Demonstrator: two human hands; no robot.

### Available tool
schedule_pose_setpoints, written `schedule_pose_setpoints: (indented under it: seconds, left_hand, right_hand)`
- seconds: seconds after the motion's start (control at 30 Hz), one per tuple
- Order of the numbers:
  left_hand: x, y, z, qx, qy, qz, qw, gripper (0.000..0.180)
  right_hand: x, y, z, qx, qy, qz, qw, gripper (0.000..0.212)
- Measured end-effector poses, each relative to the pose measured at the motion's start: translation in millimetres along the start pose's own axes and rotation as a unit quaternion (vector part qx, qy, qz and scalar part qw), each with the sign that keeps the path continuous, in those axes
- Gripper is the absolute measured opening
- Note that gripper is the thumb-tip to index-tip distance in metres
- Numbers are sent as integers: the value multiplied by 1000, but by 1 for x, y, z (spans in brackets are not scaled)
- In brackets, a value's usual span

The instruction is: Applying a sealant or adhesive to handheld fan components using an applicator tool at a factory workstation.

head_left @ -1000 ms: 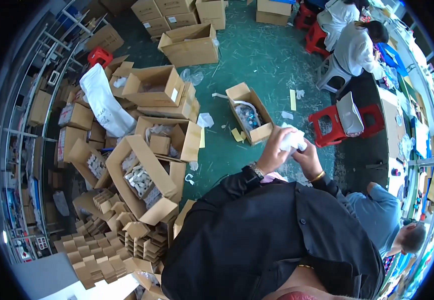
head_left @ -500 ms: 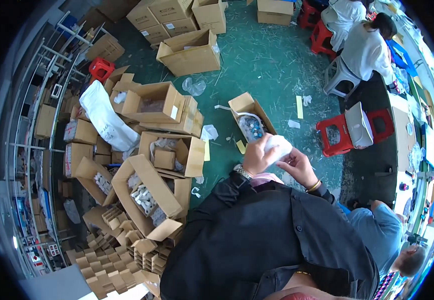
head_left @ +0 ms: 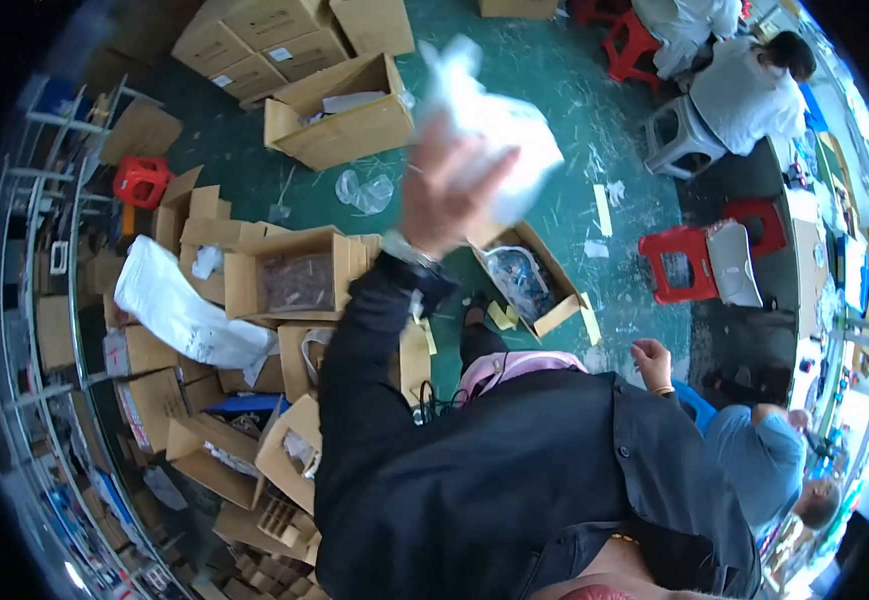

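Observation:
My left hand (head_left: 444,190) is raised well out in front, gripping a crumpled white plastic bag (head_left: 509,135) that is smeared by motion. What the bag contains, if anything, cannot be made out. Beyond and below it on the green floor stands an open cardboard box (head_left: 557,318), holding clear plastic and small blue pieces (head_left: 517,275). At my right side, away from the box, my right hand (head_left: 651,362) hangs with its fingers curled in, and nothing shows in it.
Open cartons (head_left: 289,275) crowd the left, with a long white sack (head_left: 169,310) across some. A large open box (head_left: 339,125) stands farther off. Red stools (head_left: 676,265) and a workbench (head_left: 804,250) line the right, where other people (head_left: 744,95) sit. Metal shelving (head_left: 74,330) runs along the left.
My left hand has swung up and forward to the left with the white bag. My right hand has left the bag and drawn back to my right side. The view has shifted too.

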State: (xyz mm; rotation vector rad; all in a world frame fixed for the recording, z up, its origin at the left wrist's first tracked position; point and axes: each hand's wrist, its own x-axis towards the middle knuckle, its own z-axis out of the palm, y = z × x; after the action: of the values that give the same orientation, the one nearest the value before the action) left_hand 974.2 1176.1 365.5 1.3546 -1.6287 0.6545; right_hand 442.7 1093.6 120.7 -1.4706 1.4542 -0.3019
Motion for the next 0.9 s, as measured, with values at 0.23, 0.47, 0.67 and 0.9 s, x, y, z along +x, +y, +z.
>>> schedule_pose_setpoints:
  seconds: [0.23,0.47,0.67,0.9]
  left_hand:
    - [-11,-350,-36,341,-52,-111,932,77]
    - [-209,-399,38,190,-222,-418,860,66]
    - [-406,-224,73,126,-321,-601,721,22]
    - [-411,-127,106,-226,-482,-449,718,28]
  right_hand:
    - [-10,-55,50,5,2,68,998,21]
    - [-39,-36,78,-3,18,198,980,20]
    - [-76,-1,105,-21,-35,298,954,23]
    - [-71,27,128,21,-53,226,972,18]
